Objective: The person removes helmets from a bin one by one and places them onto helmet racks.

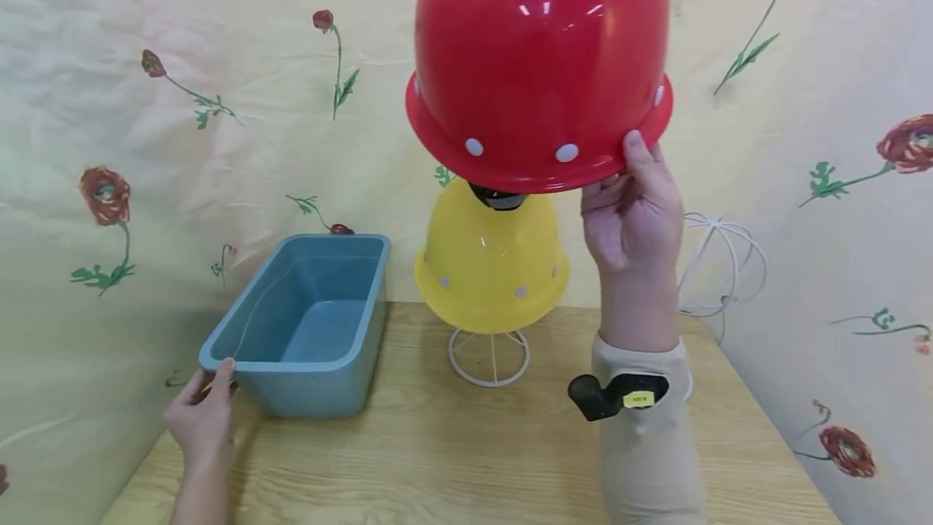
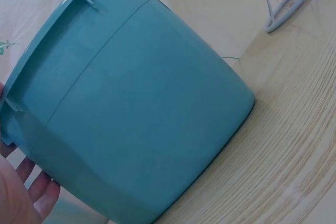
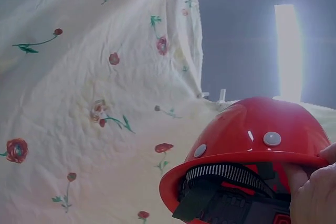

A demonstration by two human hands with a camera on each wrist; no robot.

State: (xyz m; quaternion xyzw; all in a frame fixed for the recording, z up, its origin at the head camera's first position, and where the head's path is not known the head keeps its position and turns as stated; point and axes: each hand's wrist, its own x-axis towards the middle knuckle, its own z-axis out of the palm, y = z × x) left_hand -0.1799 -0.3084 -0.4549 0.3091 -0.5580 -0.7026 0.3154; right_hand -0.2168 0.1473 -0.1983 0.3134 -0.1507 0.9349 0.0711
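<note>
Helmet of glossy red plastic [image 1: 541, 63], pinched at its edge by the right hand [image 1: 632, 213], hangs in front of and above the domed yellow plastic helmet [image 1: 492, 258]; leftward, the left hand [image 1: 202, 416] pinches the rectangular blue plastic bin [image 1: 309, 391] at its near-left corner.

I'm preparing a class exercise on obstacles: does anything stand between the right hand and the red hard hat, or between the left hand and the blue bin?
Nothing visible does: the right hand grips the red hard hat by its brim, and the left hand holds the blue bin by its rim.
</note>
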